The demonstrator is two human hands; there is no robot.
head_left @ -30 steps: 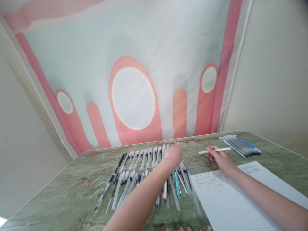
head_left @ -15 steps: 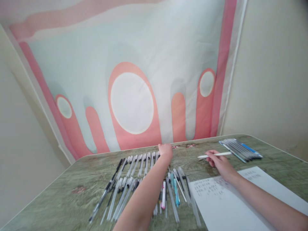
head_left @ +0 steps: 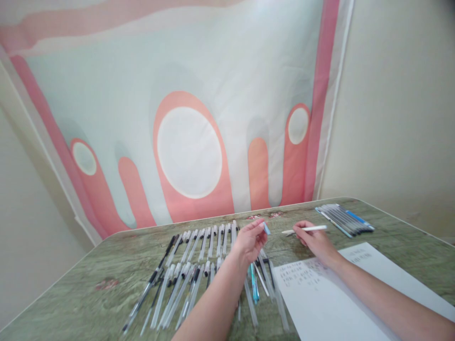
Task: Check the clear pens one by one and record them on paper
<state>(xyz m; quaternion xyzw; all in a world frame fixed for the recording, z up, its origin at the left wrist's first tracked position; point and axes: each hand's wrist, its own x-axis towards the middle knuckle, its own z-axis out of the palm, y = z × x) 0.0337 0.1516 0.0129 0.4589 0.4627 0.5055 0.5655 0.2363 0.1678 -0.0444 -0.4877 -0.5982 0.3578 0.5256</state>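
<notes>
My left hand (head_left: 250,240) is raised a little over the spread of pens (head_left: 192,265) and pinches a small light-blue pen cap (head_left: 266,229) between thumb and fingers. My right hand (head_left: 313,238) rests near the top of a white sheet of paper (head_left: 341,293) and grips a white pen (head_left: 305,229) that points left. The two hands are close, with the cap and the pen's tip a short gap apart. Several clear pens with black or white caps lie in rows on the green table (head_left: 88,284).
A second bundle of dark and blue pens (head_left: 344,219) lies at the table's far right corner. A teal pen (head_left: 253,282) lies among loose pens beside the paper. A pink and pale-blue cloth (head_left: 192,118) hangs behind the table.
My left hand drew back from the far row of pens and lifted, now pinching a light-blue cap. My right hand with the white pen shifted slightly left. The view panned a little.
</notes>
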